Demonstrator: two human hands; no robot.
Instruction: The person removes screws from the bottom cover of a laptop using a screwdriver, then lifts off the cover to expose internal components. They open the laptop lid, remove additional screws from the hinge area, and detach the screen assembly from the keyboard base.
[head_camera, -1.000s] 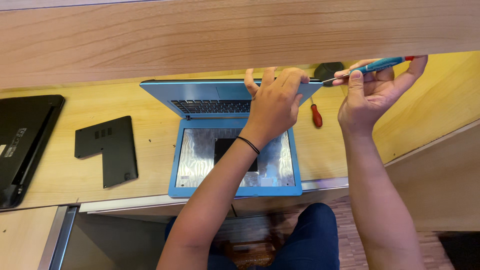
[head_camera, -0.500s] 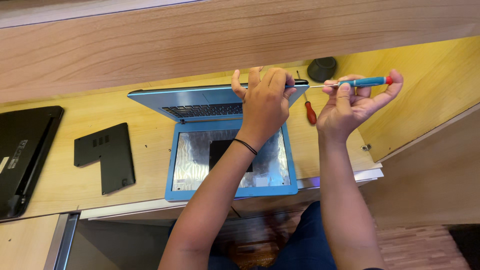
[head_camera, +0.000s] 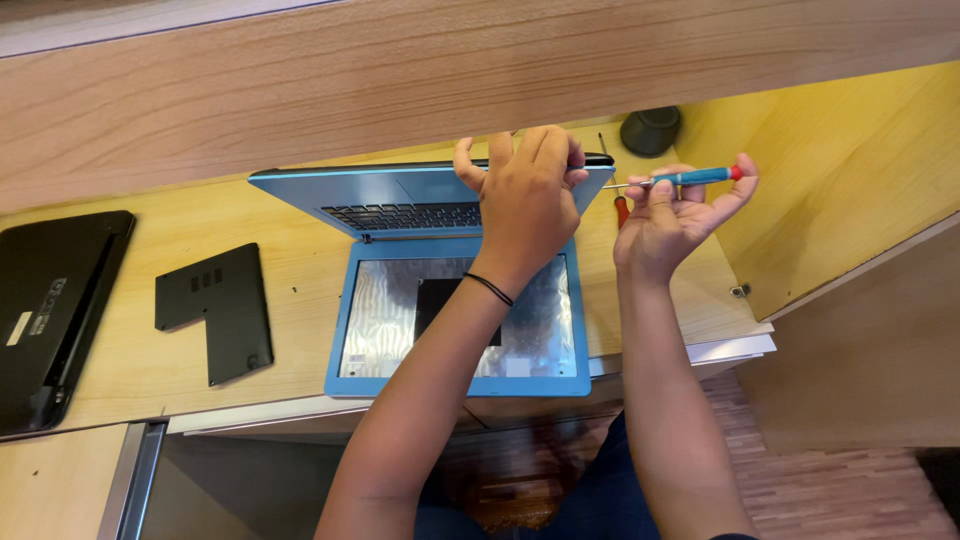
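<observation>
Blue laptop (head_camera: 460, 290) lying open on a yellow wooden desk (head_camera: 130, 375), just below centre of view, keyboard half raised and facing the viewer, lower half flat with a silvery inner panel and a black rectangular patch exposed. Left hand (head_camera: 525, 195) spread over the far right corner of the raised half, fingers curled over its top edge, a thin black band on the wrist. Right hand (head_camera: 675, 215) just beside that corner, pinching a small screwdriver (head_camera: 690, 178) with a blue handle and red end cap, shaft horizontal, tip pointing at the laptop's right edge. Second screwdriver with red handle (head_camera: 621, 210) lying on the desk behind the right hand, mostly hidden. Dark round object (head_camera: 650, 130) at the back of the desk. Black plastic cover panel (head_camera: 215, 310) flat on the desk left of the laptop; black closed laptop (head_camera: 50, 310) at the far left edge. Wide wooden shelf (head_camera: 400, 70) overhanging the desk across the top; yellow side wall (head_camera: 850, 170) at right; wood-strip floor (head_camera: 830, 480) below.
</observation>
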